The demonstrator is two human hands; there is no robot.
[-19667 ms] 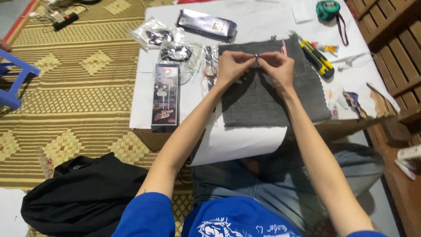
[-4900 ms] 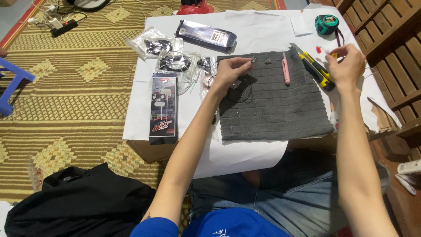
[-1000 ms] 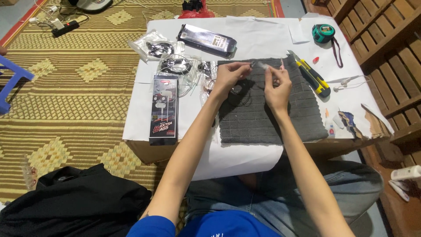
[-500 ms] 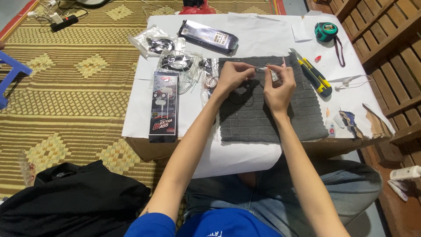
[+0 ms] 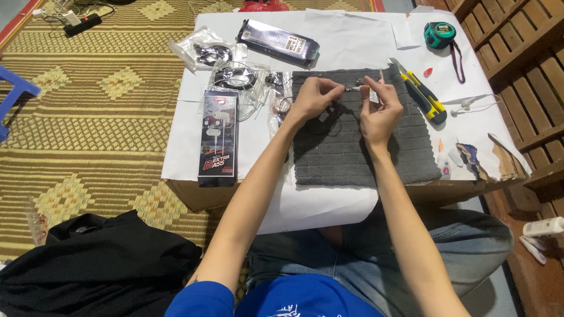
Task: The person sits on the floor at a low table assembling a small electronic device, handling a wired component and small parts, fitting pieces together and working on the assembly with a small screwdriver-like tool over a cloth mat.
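A grey ribbed cloth mat (image 5: pixel 352 152) lies on a low table covered with white paper (image 5: pixel 352 41). My left hand (image 5: pixel 314 98) hovers over the mat's far part and pinches a small metal part (image 5: pixel 354 88) on the end of a thin black cable (image 5: pixel 329 120), which loops on the mat below it. Just to the right, my right hand (image 5: pixel 382 111) pinches a small pale stick-like piece (image 5: pixel 374 94) upright, with its tip close to the metal part. What that piece is cannot be made out.
A yellow-and-black utility knife (image 5: pixel 420 93), a teal tape measure (image 5: pixel 439 34), white earphones (image 5: pixel 470 105) and a small glue bottle (image 5: pixel 442 161) lie right of the mat. A boxed earphone pack (image 5: pixel 217 138), clear bags (image 5: pixel 235 76) and a dark flat package (image 5: pixel 279 42) sit left. Black cloth (image 5: pixel 88 270) lies on the floor.
Five seconds ago my right hand was out by the utility knife; it is back at the mat beside my left hand. Over the last second both hands barely moved.
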